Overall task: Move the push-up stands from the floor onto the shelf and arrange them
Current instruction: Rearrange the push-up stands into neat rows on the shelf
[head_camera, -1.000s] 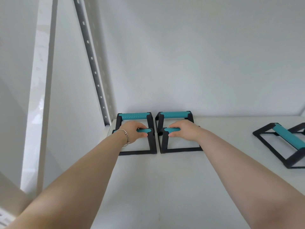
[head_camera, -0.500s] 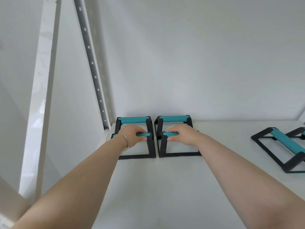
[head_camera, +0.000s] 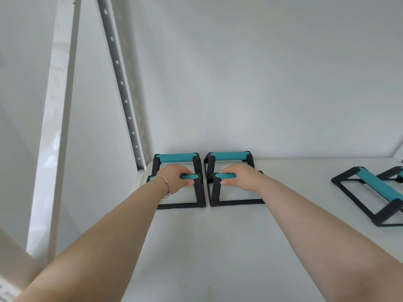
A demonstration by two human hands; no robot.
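Observation:
Several push-up stands with black frames and teal grips stand on the white shelf (head_camera: 218,247). Two sit against the back wall: the back left stand (head_camera: 176,158) and the back right stand (head_camera: 229,156). In front of them are the front left stand (head_camera: 189,177) and the front right stand (head_camera: 225,176). My left hand (head_camera: 174,178) is closed around the front left stand's grip. My right hand (head_camera: 242,177) is closed around the front right stand's grip. Both front stands rest on the shelf, side by side.
Another stand (head_camera: 377,188) lies angled at the shelf's right side, with part of one more stand (head_camera: 394,173) behind it at the frame edge. A perforated grey upright (head_camera: 122,83) runs up the left corner. The white wall closes the back.
The view has shifted slightly, so the stands sit a little lower in frame. Both hands stay wrapped on the front stands' grips; the stands have barely moved.

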